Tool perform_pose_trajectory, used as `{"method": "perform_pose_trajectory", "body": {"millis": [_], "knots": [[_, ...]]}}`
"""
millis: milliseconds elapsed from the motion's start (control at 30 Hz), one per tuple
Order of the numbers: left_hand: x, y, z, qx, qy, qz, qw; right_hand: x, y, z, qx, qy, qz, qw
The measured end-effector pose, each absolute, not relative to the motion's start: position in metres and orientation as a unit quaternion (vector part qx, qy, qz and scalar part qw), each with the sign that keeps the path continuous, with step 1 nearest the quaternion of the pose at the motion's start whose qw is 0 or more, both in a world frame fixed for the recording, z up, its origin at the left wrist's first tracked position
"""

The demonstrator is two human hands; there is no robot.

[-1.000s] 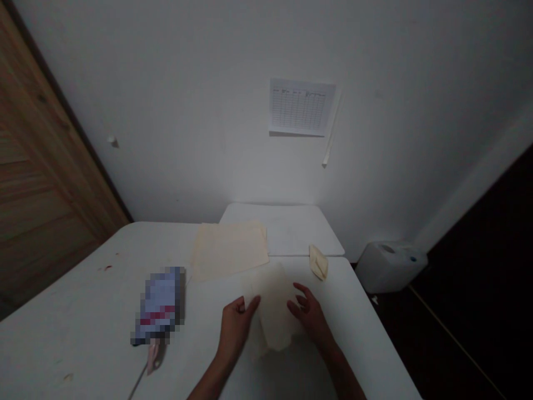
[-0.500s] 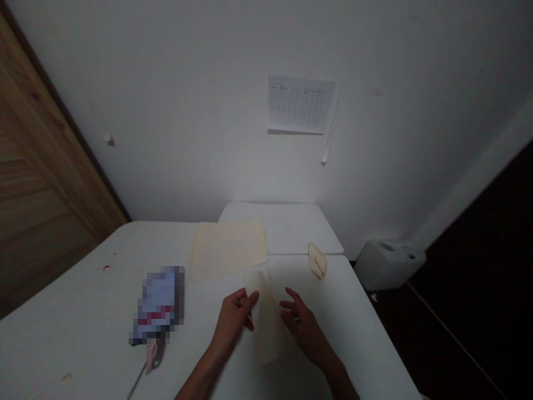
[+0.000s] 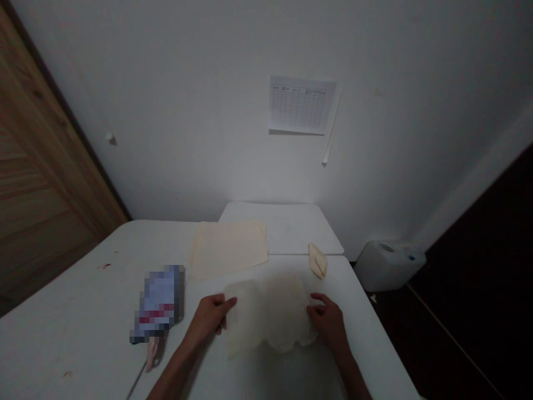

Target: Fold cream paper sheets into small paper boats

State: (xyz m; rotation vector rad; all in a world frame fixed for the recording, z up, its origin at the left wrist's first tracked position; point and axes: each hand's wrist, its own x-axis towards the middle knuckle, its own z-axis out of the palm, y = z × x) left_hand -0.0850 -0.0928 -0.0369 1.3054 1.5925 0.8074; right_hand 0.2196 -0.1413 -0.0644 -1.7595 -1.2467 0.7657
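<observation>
A thin cream sheet (image 3: 270,316) is spread wide just above the white table (image 3: 83,311), held between my two hands. My left hand (image 3: 208,322) pinches its left edge with fingers closed. On the sheet's right edge, my right hand (image 3: 328,325) grips with fingers curled. The sheet's lower edge is wavy. A stack of cream sheets (image 3: 228,247) lies farther back on the table. A small folded cream piece (image 3: 317,260) rests near the table's right back corner.
A pixelated bluish object (image 3: 159,303) lies at the left, with a pink-handled tool (image 3: 150,355) below it. A smaller white table (image 3: 291,225) stands against the wall. A white container (image 3: 389,264) sits on the floor at right. A wooden door (image 3: 37,183) is at left.
The sheet was folded narrow between my hands; now my hands have moved apart sideways and the sheet is opened out wide.
</observation>
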Motion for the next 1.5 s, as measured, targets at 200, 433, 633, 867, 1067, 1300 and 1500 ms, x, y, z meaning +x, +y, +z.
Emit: {"method": "perform_pose_trajectory", "body": {"millis": [200,433,633,867,1067,1300,1500], "knots": [[-0.100,-0.085,-0.051,0.574,0.690,0.269,0.349,0.221,-0.142,-0.061,-0.726,-0.527,0.220,0.384],[-0.093,-0.092,-0.047,0.604,0.665,0.304,0.318,0.220,-0.144,-0.060,-0.730,-0.531,0.199,0.381],[-0.090,-0.092,-0.049,0.611,0.659,0.339,0.280,0.220,-0.144,-0.059,-0.716,-0.519,0.217,0.413],[-0.074,-0.099,-0.057,0.542,0.644,0.388,0.376,0.202,-0.149,-0.051,-0.697,-0.505,0.190,0.473],[-0.051,-0.104,-0.063,0.532,0.620,0.390,0.424,0.158,-0.155,-0.049,-0.633,-0.623,0.063,0.455],[-0.033,-0.107,-0.064,0.540,0.589,0.410,0.440,0.121,-0.155,-0.064,-0.605,-0.708,0.033,0.362],[-0.029,-0.106,-0.066,0.534,0.589,0.406,0.451,0.108,-0.157,-0.066,-0.600,-0.713,0.079,0.354]]}}
